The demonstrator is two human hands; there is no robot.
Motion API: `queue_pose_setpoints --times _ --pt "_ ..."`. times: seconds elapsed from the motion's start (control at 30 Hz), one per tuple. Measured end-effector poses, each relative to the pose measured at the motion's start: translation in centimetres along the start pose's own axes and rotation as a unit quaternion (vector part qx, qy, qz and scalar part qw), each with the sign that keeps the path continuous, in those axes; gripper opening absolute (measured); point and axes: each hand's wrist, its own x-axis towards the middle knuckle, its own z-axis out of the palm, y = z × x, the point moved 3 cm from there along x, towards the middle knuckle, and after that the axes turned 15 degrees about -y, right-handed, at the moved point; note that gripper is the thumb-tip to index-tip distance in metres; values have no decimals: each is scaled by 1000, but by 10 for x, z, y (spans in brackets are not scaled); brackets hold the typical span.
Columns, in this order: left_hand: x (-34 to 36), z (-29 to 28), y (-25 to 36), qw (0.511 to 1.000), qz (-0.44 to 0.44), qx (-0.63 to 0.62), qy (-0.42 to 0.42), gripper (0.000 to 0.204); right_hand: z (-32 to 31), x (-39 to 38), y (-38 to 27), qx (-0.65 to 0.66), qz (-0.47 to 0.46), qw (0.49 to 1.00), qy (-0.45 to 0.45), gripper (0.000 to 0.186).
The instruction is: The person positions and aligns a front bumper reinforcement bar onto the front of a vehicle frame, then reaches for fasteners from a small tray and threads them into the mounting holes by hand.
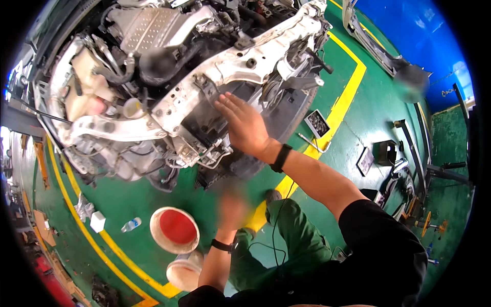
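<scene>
In front of me stands the bared front end of a car, with a white metal crossmember (176,100) running slantwise across it. My right hand (244,124) reaches over the gap below this beam, fingers stretched out and held together, with nothing seen in them. Its fingertips are at a dark bracket (206,88) on the beam; whether they touch it I cannot tell. Lower down, near my knees, my left hand (232,207) is smeared, so its fingers and anything in them cannot be made out. Black bands circle both wrists.
A white bucket with a red inside (178,228) and another pale bucket (184,272) stand left of my legs. Beyond them lie a plastic bottle (131,224) and a white box (97,221). At right are a tray of small parts (318,124) and a thin cable (274,230).
</scene>
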Motion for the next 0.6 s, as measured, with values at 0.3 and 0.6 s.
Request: queue_pose_setpoints --times 0.3,0.6 --pt "-150 -143 29 975 -145 23 169 37 -156 -95 -42 191 284 917 -206 37" --pt "-399 -183 -111 654 -474 -501 310 33 -385 -408 -7 124 584 800 64 19"
